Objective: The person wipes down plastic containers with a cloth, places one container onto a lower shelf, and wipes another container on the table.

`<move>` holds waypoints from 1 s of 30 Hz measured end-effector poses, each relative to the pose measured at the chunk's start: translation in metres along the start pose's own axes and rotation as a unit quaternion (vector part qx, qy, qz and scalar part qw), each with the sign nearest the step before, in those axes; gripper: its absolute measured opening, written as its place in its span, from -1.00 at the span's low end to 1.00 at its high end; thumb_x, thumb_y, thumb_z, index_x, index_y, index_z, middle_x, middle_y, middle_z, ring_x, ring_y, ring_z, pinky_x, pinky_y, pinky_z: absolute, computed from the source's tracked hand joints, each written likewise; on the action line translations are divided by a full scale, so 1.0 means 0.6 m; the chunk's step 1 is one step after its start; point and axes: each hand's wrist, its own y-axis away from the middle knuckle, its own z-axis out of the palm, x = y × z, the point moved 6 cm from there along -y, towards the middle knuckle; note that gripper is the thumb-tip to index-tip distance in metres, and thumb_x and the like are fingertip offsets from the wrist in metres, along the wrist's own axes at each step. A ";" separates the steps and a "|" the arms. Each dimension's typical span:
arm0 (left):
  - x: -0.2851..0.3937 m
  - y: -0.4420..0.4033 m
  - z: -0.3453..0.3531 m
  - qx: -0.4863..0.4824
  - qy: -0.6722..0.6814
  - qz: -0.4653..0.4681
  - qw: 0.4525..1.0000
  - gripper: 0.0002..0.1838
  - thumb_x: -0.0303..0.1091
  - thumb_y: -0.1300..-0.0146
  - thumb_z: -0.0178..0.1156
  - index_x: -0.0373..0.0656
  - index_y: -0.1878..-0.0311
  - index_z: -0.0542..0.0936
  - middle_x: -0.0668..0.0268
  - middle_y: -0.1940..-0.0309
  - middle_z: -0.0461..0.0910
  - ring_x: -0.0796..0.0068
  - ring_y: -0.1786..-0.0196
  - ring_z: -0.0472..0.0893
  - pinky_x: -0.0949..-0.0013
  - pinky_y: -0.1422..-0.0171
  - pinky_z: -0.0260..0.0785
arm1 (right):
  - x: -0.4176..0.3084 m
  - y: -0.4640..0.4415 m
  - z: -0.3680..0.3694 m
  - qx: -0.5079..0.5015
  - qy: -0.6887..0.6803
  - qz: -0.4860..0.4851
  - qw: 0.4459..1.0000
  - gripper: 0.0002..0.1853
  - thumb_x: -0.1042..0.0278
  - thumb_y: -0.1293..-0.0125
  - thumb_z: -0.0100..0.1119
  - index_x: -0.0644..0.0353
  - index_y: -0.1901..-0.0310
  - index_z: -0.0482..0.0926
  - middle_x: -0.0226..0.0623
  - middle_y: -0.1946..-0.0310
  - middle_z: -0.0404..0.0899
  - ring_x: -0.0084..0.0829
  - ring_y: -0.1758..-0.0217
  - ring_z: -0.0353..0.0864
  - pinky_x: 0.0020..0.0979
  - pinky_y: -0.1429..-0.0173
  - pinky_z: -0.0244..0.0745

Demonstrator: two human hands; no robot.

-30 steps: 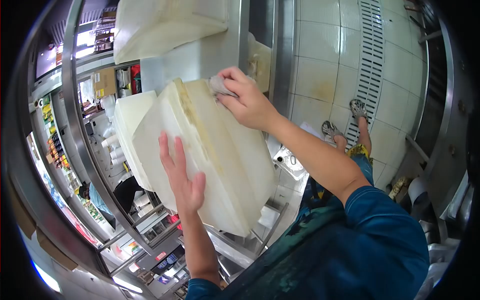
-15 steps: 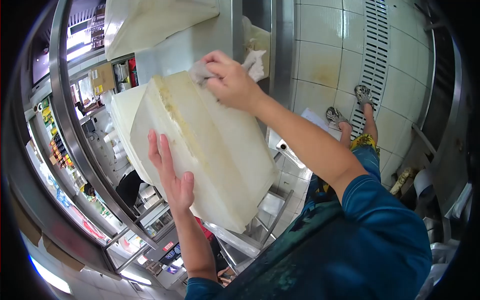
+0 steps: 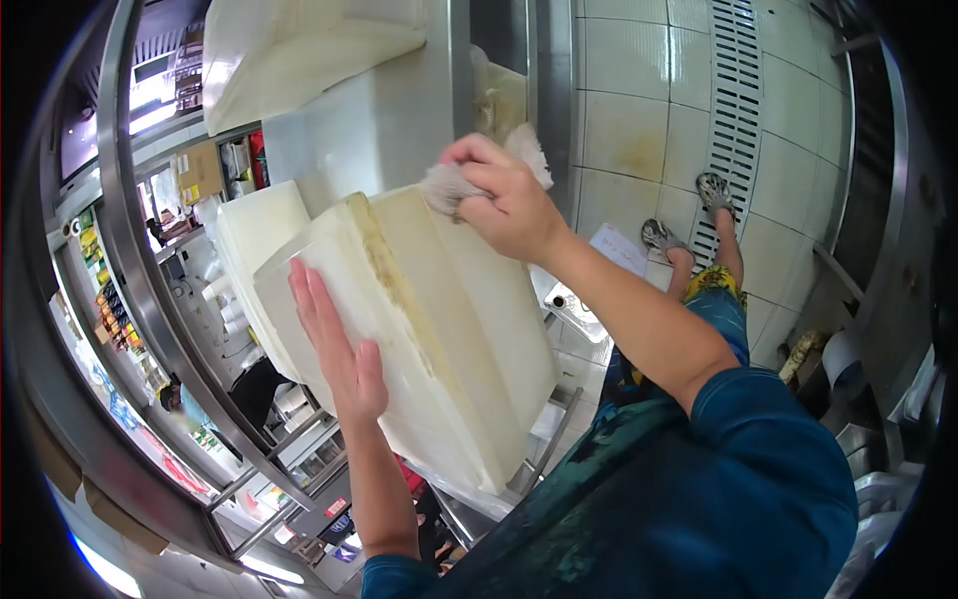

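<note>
A large whitish plastic bin (image 3: 449,329) lies tilted on its side on a metal counter (image 3: 349,130), with a yellow-brown stain along its rim edge. My left hand (image 3: 344,344) rests flat against the bin's pale face, its fingers stretched. My right hand (image 3: 504,200) grips a crumpled greyish cloth (image 3: 451,190) at the bin's upper corner. Part of the cloth is hidden by my fingers. Behind my right hand a whitish crumpled piece (image 3: 529,155) shows.
Another whitish bin (image 3: 309,60) stands at the top of the counter, and a pale container (image 3: 261,215) sits left of the tilted one. Metal rails (image 3: 165,290) run along the left. Tiled floor (image 3: 629,110) with a drain grate (image 3: 733,110) lies to the right.
My right hand with the cloth moved left along the bin, then back right and slightly down. The bin's upper end has shifted, and my left hand stays against its face.
</note>
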 end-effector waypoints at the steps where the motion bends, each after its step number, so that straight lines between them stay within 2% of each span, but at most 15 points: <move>1: 0.011 0.008 0.003 0.002 0.006 -0.001 1.000 -0.08 0.32 -0.42 -0.23 -0.19 -0.60 0.01 -0.02 -0.62 -0.12 -0.15 -0.64 -0.15 -0.12 -0.63 -0.34 | 0.024 0.025 -0.019 0.040 0.043 0.010 0.998 -0.76 0.51 -0.13 0.03 0.35 0.21 0.64 -0.16 0.11 0.51 -0.22 0.11 0.54 -0.37 -0.07 0.45; 3: 0.018 0.017 0.006 -0.004 -0.012 -0.011 1.000 -0.07 0.34 -0.41 -0.22 -0.20 -0.60 0.01 -0.04 -0.61 -0.11 -0.16 -0.64 -0.15 -0.14 -0.63 -0.34 | 0.065 0.067 -0.024 0.082 0.079 0.027 0.993 -0.75 0.51 -0.12 0.02 0.36 0.21 0.64 -0.18 0.12 0.52 -0.22 0.14 0.54 -0.37 -0.06 0.45; 5: 0.024 0.005 0.009 0.015 -0.027 -0.002 1.000 -0.06 0.36 -0.40 -0.22 -0.20 -0.59 0.02 -0.05 -0.61 -0.10 -0.18 -0.63 -0.15 -0.16 -0.62 -0.34 | 0.119 0.065 -0.039 0.115 0.043 0.132 0.984 -0.77 0.52 -0.11 0.03 0.39 0.24 0.63 -0.18 0.13 0.53 -0.21 0.17 0.56 -0.36 -0.05 0.46; 6: 0.026 0.008 0.007 0.015 -0.045 -0.011 0.999 -0.06 0.35 -0.40 -0.22 -0.20 -0.59 0.02 -0.06 -0.61 -0.10 -0.16 -0.64 -0.15 -0.14 -0.63 -0.34 | 0.110 0.062 -0.036 0.119 0.041 0.132 0.983 -0.77 0.52 -0.11 0.03 0.39 0.24 0.63 -0.18 0.13 0.53 -0.21 0.17 0.56 -0.36 -0.05 0.46; 8: 0.021 0.002 0.006 0.021 -0.059 -0.010 0.998 -0.07 0.35 -0.41 -0.23 -0.21 -0.59 0.02 -0.07 -0.61 -0.10 -0.13 -0.64 -0.14 -0.12 -0.63 -0.33 | 0.053 0.027 -0.025 0.103 0.122 0.021 0.987 -0.78 0.54 -0.11 0.03 0.40 0.25 0.62 -0.14 0.11 0.54 -0.21 0.18 0.56 -0.36 0.01 0.48; 9: 0.007 -0.005 0.002 0.016 -0.040 -0.008 0.999 -0.07 0.35 -0.41 -0.24 -0.21 -0.59 0.02 -0.06 -0.61 -0.11 -0.11 -0.64 -0.13 -0.09 -0.64 -0.32 | 0.027 0.012 -0.018 0.106 0.126 0.017 0.986 -0.78 0.54 -0.11 0.03 0.40 0.25 0.62 -0.14 0.11 0.54 -0.21 0.18 0.56 -0.36 0.01 0.48; 11: -0.007 -0.012 -0.004 0.001 -0.022 -0.011 1.000 -0.08 0.34 -0.42 -0.24 -0.21 -0.59 0.02 -0.06 -0.61 -0.11 -0.08 -0.64 -0.13 -0.06 -0.64 -0.31 | -0.031 0.001 0.015 0.097 0.060 -0.063 0.992 -0.79 0.51 -0.11 0.06 0.40 0.26 0.62 -0.11 0.11 0.54 -0.21 0.20 0.56 -0.35 0.05 0.48; 15: -0.012 -0.027 -0.009 -0.009 -0.004 0.013 1.000 -0.09 0.32 -0.44 -0.27 -0.22 -0.60 0.00 -0.06 -0.61 -0.12 -0.04 -0.65 -0.12 -0.02 -0.65 -0.31 | 0.008 -0.026 0.013 0.089 0.054 -0.040 0.994 -0.79 0.46 -0.14 0.07 0.42 0.27 0.60 -0.12 0.12 0.54 -0.22 0.22 0.55 -0.36 0.05 0.47; 17: -0.017 -0.027 -0.008 -0.008 -0.002 0.014 1.000 -0.09 0.32 -0.44 -0.27 -0.23 -0.60 -0.01 -0.07 -0.61 -0.11 -0.04 -0.65 -0.12 -0.01 -0.65 -0.31 | 0.094 -0.019 -0.008 0.113 0.042 0.085 0.989 -0.78 0.42 -0.17 0.06 0.43 0.27 0.57 -0.15 0.12 0.54 -0.23 0.20 0.56 -0.36 0.04 0.47; 20: -0.022 -0.028 -0.004 -0.008 -0.001 0.014 1.000 -0.09 0.30 -0.44 -0.28 -0.24 -0.59 -0.02 -0.07 -0.61 -0.11 -0.03 -0.65 -0.12 0.00 -0.65 -0.31 | 0.129 -0.018 -0.017 0.102 0.044 0.129 0.985 -0.76 0.40 -0.21 0.04 0.43 0.23 0.57 -0.17 0.13 0.54 -0.24 0.20 0.56 -0.37 0.06 0.46; 27: -0.042 -0.041 -0.002 0.003 -0.002 -0.006 1.000 -0.11 0.28 -0.45 -0.33 -0.25 -0.59 -0.02 -0.06 -0.60 -0.10 -0.01 -0.65 -0.11 0.03 -0.66 -0.32 | 0.129 0.095 -0.010 0.165 0.026 0.123 0.978 -0.74 0.37 -0.23 0.06 0.39 0.15 0.55 -0.10 0.19 0.52 -0.16 0.20 0.54 -0.33 0.05 0.45; 29: -0.044 -0.041 -0.002 0.005 0.002 -0.009 1.000 -0.11 0.29 -0.45 -0.33 -0.26 -0.59 -0.01 -0.06 -0.60 -0.09 0.00 -0.65 -0.11 0.04 -0.66 -0.32 | 0.141 0.160 -0.005 0.120 0.057 0.194 0.972 -0.77 0.40 -0.23 0.04 0.38 0.16 0.51 -0.07 0.19 0.50 -0.11 0.20 0.53 -0.31 0.05 0.45; 30: -0.045 -0.041 -0.003 0.007 0.002 -0.009 1.000 -0.10 0.29 -0.45 -0.33 -0.26 -0.59 -0.01 -0.06 -0.60 -0.09 0.00 -0.65 -0.11 0.04 -0.66 -0.32 | 0.153 0.195 0.008 0.059 0.086 0.219 0.970 -0.79 0.41 -0.22 0.04 0.38 0.19 0.51 -0.06 0.18 0.50 -0.09 0.20 0.53 -0.30 0.05 0.46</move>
